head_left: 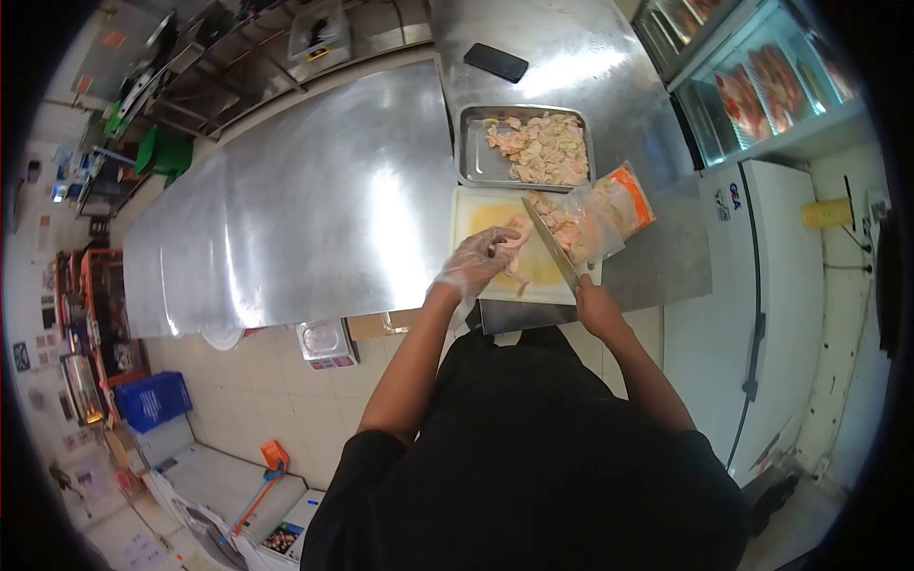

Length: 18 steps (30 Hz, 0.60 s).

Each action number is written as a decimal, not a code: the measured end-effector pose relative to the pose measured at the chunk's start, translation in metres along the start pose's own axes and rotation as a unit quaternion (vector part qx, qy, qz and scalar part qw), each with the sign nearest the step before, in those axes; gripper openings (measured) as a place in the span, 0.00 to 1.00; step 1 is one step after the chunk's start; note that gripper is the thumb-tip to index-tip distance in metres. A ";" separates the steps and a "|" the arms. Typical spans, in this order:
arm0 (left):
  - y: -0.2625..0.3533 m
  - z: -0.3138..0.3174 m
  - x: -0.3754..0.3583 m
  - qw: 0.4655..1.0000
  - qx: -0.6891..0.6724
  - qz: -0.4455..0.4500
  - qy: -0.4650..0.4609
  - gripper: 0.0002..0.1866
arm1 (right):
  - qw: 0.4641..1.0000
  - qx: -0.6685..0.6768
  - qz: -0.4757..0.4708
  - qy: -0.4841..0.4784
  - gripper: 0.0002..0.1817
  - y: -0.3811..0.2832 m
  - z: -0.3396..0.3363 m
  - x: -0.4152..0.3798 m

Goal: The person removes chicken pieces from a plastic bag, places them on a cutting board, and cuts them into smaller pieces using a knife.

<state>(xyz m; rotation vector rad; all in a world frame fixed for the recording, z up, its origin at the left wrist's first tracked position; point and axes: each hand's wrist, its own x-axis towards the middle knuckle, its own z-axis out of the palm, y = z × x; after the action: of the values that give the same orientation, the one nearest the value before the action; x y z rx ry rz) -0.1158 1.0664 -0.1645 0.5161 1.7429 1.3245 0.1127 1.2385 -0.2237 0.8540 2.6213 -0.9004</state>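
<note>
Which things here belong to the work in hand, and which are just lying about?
In the work:
knife, in the right hand
pale meat piece, under the gloved left hand
cutting board
metal tray of cut pieces
plastic packet

Just lying about:
phone
blue crate
orange dustpan
green bin

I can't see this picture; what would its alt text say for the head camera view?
A person's gloved left hand holds raw chicken on a white cutting board while the bare right hand grips a knife. Beyond the board, a metal tray holds cut pieces; a phone lies farther back on the steel table.
</note>
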 end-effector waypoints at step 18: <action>-0.124 -0.024 0.037 0.976 0.155 -0.097 0.122 0.18 | 0.998 0.020 0.062 0.021 0.10 -0.036 0.046 -0.030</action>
<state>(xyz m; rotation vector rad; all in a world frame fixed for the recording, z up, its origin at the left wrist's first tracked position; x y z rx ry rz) -0.1344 1.0369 -0.2918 0.3521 2.1618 1.0172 0.1167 1.1733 -0.2303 1.0448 2.5596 -0.9128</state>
